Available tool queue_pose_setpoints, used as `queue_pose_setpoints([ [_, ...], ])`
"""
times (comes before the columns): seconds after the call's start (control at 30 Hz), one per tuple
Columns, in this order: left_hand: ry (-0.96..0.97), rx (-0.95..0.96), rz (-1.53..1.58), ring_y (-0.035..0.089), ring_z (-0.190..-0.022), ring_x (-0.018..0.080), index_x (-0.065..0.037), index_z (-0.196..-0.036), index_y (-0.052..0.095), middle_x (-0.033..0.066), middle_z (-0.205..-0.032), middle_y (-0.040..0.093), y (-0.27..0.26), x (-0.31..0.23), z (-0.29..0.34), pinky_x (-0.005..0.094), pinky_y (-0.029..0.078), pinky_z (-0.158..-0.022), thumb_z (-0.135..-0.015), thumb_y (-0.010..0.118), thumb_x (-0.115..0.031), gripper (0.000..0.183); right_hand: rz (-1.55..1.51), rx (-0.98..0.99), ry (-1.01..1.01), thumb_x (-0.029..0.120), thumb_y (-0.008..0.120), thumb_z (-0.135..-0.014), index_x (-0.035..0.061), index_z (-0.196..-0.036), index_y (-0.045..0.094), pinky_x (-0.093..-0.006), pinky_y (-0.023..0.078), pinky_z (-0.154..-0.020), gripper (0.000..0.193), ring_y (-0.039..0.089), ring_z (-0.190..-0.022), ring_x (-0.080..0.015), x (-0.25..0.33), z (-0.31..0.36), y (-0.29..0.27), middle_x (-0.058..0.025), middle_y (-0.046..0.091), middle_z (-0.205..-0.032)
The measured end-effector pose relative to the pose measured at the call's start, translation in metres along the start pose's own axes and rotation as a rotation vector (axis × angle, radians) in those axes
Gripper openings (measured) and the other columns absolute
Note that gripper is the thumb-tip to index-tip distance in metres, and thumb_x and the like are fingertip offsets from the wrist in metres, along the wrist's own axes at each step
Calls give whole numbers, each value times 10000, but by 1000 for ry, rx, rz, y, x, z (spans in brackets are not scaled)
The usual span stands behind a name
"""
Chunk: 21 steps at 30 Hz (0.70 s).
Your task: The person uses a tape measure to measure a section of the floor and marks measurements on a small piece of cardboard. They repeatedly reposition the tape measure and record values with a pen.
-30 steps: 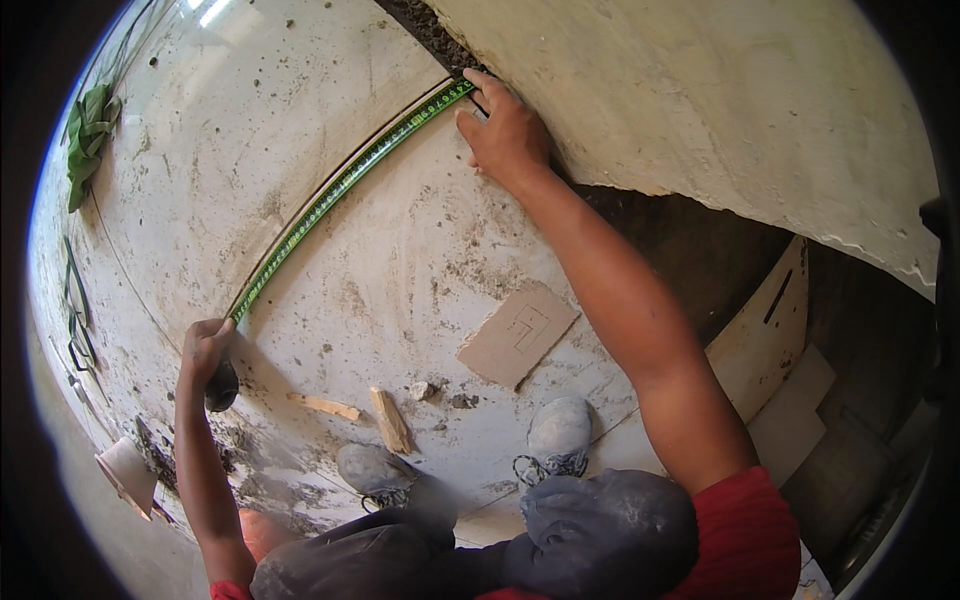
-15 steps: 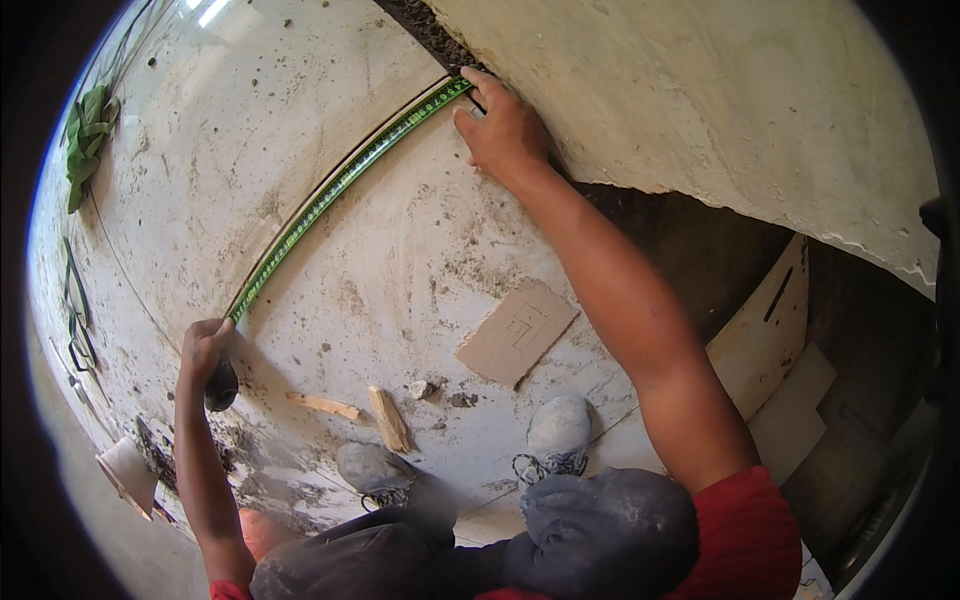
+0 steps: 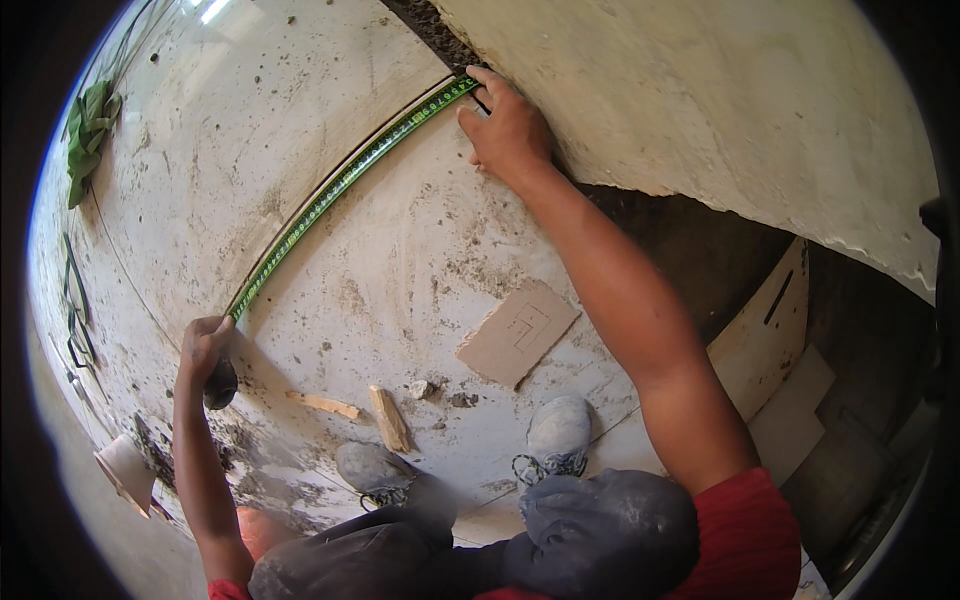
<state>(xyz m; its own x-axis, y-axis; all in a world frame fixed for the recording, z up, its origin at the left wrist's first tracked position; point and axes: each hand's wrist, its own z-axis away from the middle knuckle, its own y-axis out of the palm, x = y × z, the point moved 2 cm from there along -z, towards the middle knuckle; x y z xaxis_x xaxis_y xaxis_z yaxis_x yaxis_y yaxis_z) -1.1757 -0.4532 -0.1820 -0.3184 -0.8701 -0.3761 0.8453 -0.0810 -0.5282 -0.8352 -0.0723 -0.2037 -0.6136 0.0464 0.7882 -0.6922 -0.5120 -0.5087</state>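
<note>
Left hand [image 3: 205, 345] curled round a black rounded tape-measure case [image 3: 220, 387], fingers closed; the long green printed blade [image 3: 345, 182] leaves it at the fingertips. Right hand [image 3: 508, 130] at the blade's far end, forefinger stretched along it, thumb standing apart; pinched or merely pressed, I can't tell from here, as the underside is hidden.

Blade's long axis runs diagonally over the dirt-smeared pale tile floor [image 3: 400, 240], away from the left hand and rightward to the right, just beside a dark tile joint. It bows in this view, perhaps only the lens. Case end nearer the left hand, tip nearer the right.

Tip lies near the floor's far right edge, where a dark soil strip [image 3: 430, 35] meets a rough cream slab [image 3: 700, 110]; that side is tight. Tile spreads on both flanks of the blade. Nearer the body: torn brown cardboard [image 3: 517, 335], well apart from it, and a pale splintered wood block [image 3: 390, 420] ahead of the shoes [image 3: 560, 428].
</note>
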Motion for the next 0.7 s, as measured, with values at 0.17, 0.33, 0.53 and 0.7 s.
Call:
queue_pose_setpoints([
  [0.17, -45, 11, 36, 437, -562, 95, -8, -678, 579, -10, -596, 508, 0, 3, -2, 306, 364, -526, -953, 603, -261, 374, -58, 28, 70, 150, 648, -890, 157, -1425, 459, -300, 549, -482, 567, 660, -536, -167, 6, 1, -1, -150, 584, -1367],
  [0.33, -1, -25, -16, 421, -539, 102, -14, -650, 554, 1, -570, 488, 0, -2, 1, 315, 362, -521, -936, 618, -247, 374, -23, 11, 85, 154, 642, -889, 165, -1421, 452, -303, 564, -559, 565, 687, -567, -202, 12, 5, -1, -156, 616, -1317],
  [0.53, -29, -14, 22, 451, -531, 95, -22, -637, 559, -2, -569, 510, 0, -15, 8, 300, 371, -519, -932, 624, -243, 375, -54, 19, 53, 131, 638, -899, 164, -1461, 405, -287, 541, -469, 609, 658, -530, -164, 12, 7, 0, -183, 559, -1385],
  [0.7, -41, -13, 11, 463, -532, 87, -27, -637, 574, -7, -572, 519, 0, -18, 9, 292, 371, -513, -935, 622, -241, 370, -44, -5, 7, 149, 646, -897, 155, -1456, 416, -283, 541, -474, 605, 663, -536, -166, 5, 6, 2, -162, 585, -1361],
])
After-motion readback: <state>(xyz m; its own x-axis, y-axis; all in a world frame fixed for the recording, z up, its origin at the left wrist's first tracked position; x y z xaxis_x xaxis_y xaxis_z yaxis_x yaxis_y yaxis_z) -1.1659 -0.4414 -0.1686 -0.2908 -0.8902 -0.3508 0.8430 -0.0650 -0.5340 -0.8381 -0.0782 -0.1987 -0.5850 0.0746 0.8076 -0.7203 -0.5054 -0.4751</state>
